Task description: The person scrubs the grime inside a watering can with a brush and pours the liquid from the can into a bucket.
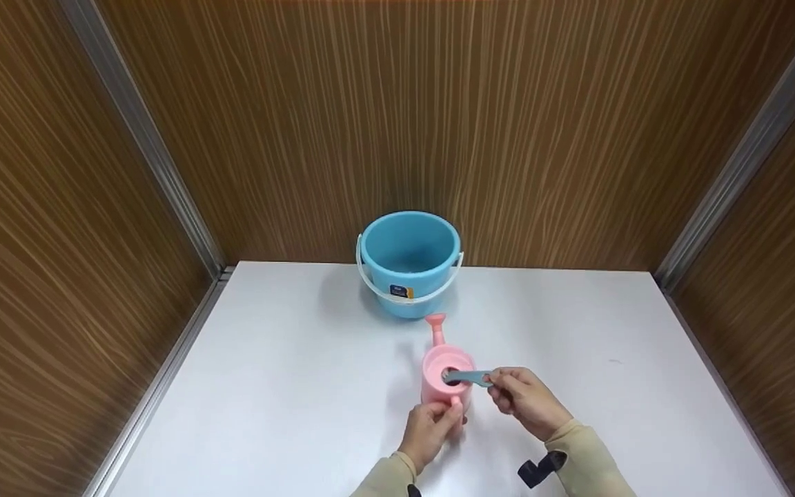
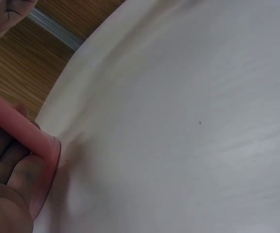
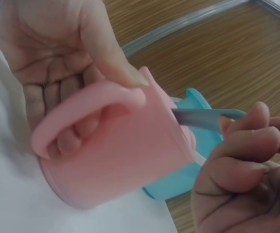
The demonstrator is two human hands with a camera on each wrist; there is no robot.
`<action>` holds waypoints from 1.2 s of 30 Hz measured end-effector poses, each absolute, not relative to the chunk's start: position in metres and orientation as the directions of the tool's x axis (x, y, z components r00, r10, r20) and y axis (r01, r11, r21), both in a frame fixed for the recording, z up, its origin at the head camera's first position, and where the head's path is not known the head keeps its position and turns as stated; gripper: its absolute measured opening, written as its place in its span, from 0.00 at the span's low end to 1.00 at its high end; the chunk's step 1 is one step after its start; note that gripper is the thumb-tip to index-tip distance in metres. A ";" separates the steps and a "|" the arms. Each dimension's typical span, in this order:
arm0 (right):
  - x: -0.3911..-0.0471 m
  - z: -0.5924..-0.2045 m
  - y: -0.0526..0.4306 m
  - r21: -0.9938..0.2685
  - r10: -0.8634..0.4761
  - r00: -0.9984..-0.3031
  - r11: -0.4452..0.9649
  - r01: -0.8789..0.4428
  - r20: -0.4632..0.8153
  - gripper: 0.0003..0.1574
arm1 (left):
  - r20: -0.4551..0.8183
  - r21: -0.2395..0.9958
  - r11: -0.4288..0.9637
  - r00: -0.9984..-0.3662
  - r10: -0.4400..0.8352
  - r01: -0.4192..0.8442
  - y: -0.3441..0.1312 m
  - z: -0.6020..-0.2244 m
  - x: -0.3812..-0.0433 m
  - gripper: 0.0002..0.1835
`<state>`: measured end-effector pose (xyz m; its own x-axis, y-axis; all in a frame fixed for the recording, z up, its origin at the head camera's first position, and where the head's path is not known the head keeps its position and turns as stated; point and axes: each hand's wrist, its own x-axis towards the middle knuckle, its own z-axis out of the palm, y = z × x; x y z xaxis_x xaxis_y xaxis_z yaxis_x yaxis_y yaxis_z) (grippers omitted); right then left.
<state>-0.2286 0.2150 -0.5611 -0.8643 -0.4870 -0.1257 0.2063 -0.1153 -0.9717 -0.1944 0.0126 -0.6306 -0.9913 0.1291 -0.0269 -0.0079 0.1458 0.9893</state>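
Off the desk's back edge, left fingers gripped a watering can; right fingers pinched a utensil reaching inside.

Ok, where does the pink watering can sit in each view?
Head: pink watering can at lower centre, slightly right.
Left wrist: only part shows, including its handle, at the left edge.
Right wrist: its body is large, left of centre.
Shared landmark: left hand gripping it.

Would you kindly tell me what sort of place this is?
Seemingly a work booth: wood-patterned panels and metal corner strips surround a white table on three sides.
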 end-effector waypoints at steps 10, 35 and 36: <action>-0.231 -0.562 0.196 -0.954 -0.486 -0.853 -0.117 0.277 -0.188 0.12 | -0.005 0.987 0.162 -0.992 0.127 0.016 0.014 -0.640 -0.198 0.20; -0.224 -0.553 0.199 -0.992 -0.322 -0.939 0.060 0.108 -0.122 0.15 | -0.044 0.990 0.138 -0.988 0.146 -0.024 0.017 -0.635 -0.197 0.21; -0.223 -0.551 0.201 -0.993 -0.319 -0.942 0.086 0.084 -0.107 0.15 | -0.051 0.991 0.134 -0.988 0.148 -0.031 0.017 -0.637 -0.198 0.22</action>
<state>-0.2226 0.2007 -0.5515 -0.9416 -0.3192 -0.1075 0.0842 0.0858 -0.9927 -0.1983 0.0170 -0.6368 -0.9877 0.1481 -0.0509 -0.0309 0.1338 0.9905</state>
